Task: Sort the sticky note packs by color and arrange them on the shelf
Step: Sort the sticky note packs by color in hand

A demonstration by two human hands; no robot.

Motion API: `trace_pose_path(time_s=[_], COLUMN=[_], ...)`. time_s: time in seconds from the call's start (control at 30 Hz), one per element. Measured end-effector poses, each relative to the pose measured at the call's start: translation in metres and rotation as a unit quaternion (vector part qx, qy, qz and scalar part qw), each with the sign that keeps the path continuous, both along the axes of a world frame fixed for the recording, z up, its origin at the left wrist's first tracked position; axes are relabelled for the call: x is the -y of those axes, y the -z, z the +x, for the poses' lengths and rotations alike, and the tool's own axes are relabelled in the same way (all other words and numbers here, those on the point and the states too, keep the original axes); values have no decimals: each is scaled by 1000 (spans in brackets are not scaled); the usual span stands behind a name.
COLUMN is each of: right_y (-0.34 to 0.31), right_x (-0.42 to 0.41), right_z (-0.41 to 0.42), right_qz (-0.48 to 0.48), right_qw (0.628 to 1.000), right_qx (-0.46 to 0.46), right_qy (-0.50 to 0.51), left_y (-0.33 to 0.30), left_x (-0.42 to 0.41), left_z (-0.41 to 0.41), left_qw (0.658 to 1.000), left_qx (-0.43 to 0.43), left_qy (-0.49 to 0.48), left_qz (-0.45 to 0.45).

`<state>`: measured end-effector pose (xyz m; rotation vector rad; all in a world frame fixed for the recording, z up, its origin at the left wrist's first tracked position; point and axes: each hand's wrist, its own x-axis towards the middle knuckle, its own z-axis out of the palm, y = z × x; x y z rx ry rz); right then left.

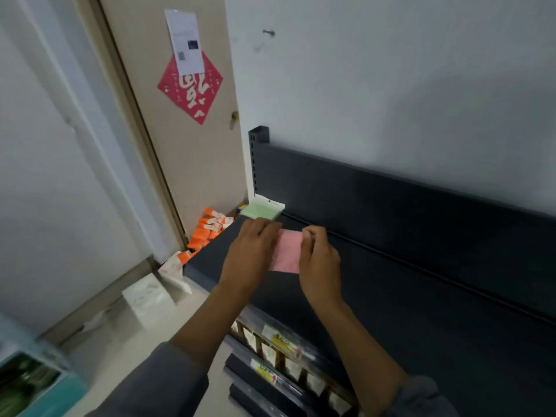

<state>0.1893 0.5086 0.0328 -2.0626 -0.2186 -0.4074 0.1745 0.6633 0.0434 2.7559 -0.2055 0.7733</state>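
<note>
A pink sticky note pack (pixel 287 251) lies on the dark shelf top (pixel 421 296), between my two hands. My left hand (pixel 249 254) rests flat along its left edge with straight fingers. My right hand (pixel 319 260) holds its right edge, fingers curled at the far corner. A green sticky note pack (pixel 261 209) sits at the shelf's far left corner against the back panel, just beyond my left fingertips.
Orange packs (pixel 207 230) are heaped on the floor by the door left of the shelf. White boxes (pixel 147 299) stand on the floor nearby. Lower shelves (pixel 279 350) with packaged goods are below. The black back panel (pixel 391 200) runs along the wall.
</note>
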Motion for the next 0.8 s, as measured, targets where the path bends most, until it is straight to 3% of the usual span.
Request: trace_pose_path(time_s=[0.3, 0.6, 0.8], right_y=[6, 26, 43], right_x=[-36, -25, -18], right_z=[39, 80, 113], right_qz=[39, 68, 43], right_qw=[996, 997, 998], right_qx=[-45, -19, -44], right_qy=[-62, -26, 32], left_y=[2, 27, 46], left_x=[-24, -18, -18], left_z=[16, 70, 117], left_qw=[998, 997, 995], left_qx=[-27, -45, -75], left_qy=[-48, -14, 53], left_qz=[31, 68, 37])
